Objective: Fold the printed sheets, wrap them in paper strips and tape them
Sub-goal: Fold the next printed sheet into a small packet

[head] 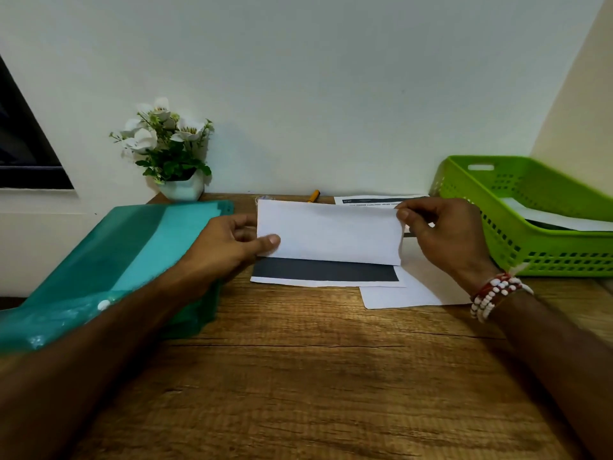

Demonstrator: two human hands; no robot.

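Observation:
A printed sheet (328, 232) is bent up from the wooden table, its white back facing me and a dark printed band (323, 270) lying flat below the bend. My left hand (232, 242) pinches the sheet's left edge, thumb on the front. My right hand (441, 234) pinches its upper right corner between thumb and fingers. Under it lies a plain white paper (408, 293). Another printed sheet (374, 200) lies behind near the wall.
A teal plastic folder (109, 267) lies at the left. A green perforated basket (537, 220) holding paper stands at the right. A potted white flower (169, 151) and an orange marker (313, 196) sit by the wall.

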